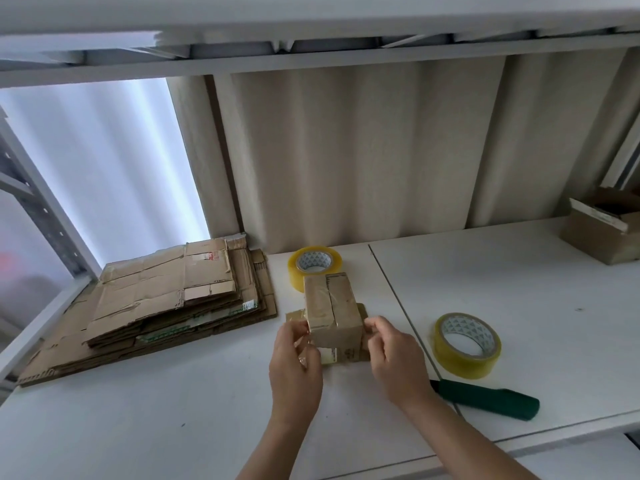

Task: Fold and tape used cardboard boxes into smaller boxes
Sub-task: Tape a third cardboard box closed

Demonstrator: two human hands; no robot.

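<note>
A small brown cardboard box (332,310) with clear tape across its top stands on the white table (173,410), its side flaps spread at the base. My left hand (294,365) pinches the box's near left corner, where a bit of clear tape shows. My right hand (394,358) grips the box's right side with curled fingers. One yellow tape roll (313,266) lies just behind the box. A second tape roll (467,344) lies to the right of my right hand.
A stack of flattened cardboard boxes (156,306) lies at the left of the table. A green-handled cutter (485,400) lies near the front right. An open cardboard box (602,230) stands at the far right. Curtains hang behind; a shelf runs overhead.
</note>
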